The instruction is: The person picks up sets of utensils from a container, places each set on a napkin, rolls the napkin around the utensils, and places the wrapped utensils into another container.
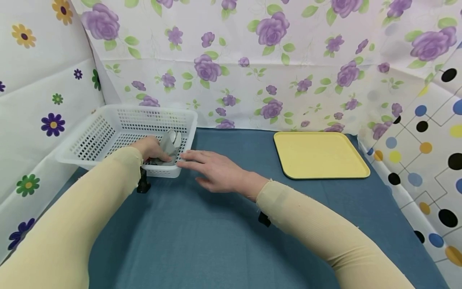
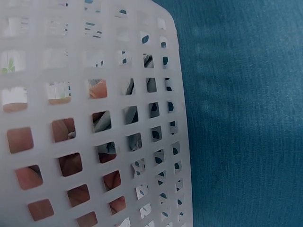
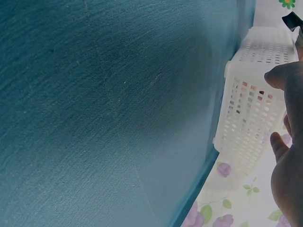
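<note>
My left hand [image 1: 150, 149] reaches into the right end of a white perforated plastic basket [image 1: 126, 107]. Its fingers are at a group of grey and pale, smooth pieces [image 1: 169, 142], one with a rounded, loop-like end. Through the holes in the basket wall [image 2: 182, 118], the left wrist view shows bits of fingers [image 2: 66, 127] close around grey parts; I cannot tell whether they grip one. My right hand [image 1: 216, 170] is held outside the basket with fingers extended, fingertips right at its right front corner. Nothing shows in that hand.
A yellow rectangular tray [image 1: 321, 154] lies at the back right of the blue-covered table [image 1: 216, 241]. Behind it hangs a flowered cloth [image 1: 245, 80]. Patterned sheets stand on the left and right sides, and the basket sits close to the left one.
</note>
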`<state>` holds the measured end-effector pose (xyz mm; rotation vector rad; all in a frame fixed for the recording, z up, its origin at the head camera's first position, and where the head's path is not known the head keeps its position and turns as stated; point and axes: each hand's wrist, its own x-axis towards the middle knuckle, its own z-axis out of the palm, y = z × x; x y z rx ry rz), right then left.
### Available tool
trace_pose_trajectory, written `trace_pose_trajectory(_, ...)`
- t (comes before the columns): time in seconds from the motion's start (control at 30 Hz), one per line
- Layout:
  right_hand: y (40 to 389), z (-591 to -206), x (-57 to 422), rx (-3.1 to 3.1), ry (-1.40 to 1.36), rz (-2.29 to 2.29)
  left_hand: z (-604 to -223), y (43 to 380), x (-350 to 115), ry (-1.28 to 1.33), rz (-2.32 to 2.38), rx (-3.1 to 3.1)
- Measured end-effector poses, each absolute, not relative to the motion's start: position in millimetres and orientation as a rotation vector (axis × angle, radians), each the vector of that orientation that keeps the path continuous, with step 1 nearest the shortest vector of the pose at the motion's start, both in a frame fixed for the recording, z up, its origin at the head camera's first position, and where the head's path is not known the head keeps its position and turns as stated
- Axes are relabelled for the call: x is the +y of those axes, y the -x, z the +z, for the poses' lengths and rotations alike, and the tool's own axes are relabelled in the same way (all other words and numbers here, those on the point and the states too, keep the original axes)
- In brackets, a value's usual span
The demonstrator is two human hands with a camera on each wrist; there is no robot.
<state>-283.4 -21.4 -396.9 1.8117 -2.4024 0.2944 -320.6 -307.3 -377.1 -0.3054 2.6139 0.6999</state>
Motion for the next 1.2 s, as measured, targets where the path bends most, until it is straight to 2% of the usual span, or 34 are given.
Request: trace_pose_trajectory(1.2, 283.6, -399.2, -21.1, -2.378, -1.808, 0.288, -377.6, 318.3, -307.4, 0.327, 0.597, 2.643)
